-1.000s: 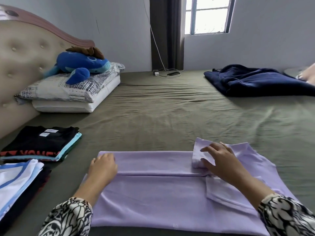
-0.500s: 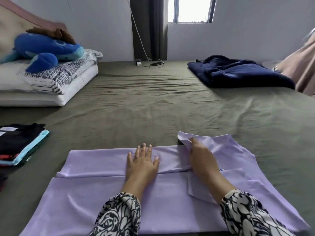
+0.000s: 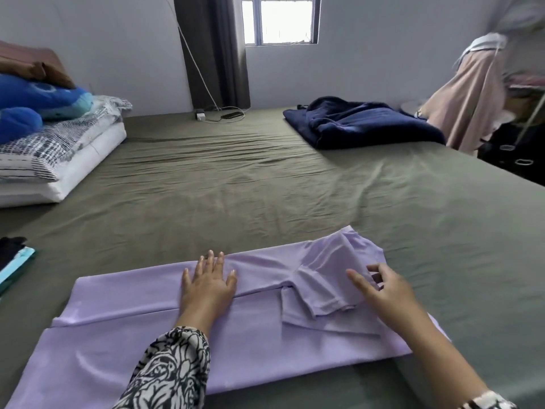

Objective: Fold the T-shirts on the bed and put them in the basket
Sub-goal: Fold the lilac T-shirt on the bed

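Observation:
A lilac T-shirt (image 3: 124, 335) lies spread across the near part of the olive bed (image 3: 265, 187), its far long edge folded over toward me. My left hand (image 3: 208, 283) lies flat on that folded strip, fingers straight. My right hand (image 3: 383, 290) hovers over the right end, by the folded-in sleeve (image 3: 321, 287), fingers spread and loose, holding nothing. At the left frame edge shows a corner of a stack of folded shirts (image 3: 13, 261). No basket is in view.
Pillows (image 3: 59, 160) with a blue plush toy (image 3: 32, 98) lie at the far left. A dark navy garment (image 3: 362, 122) sits at the far right of the bed. A charger and phone (image 3: 224, 116) lie by the curtain. Hanging clothes (image 3: 472, 93) stand beyond the bed's right edge.
My left hand slid right along the folded strip. My right hand let go of the sleeve and lifted to the right; the sleeve now lies folded in. The view turned right.

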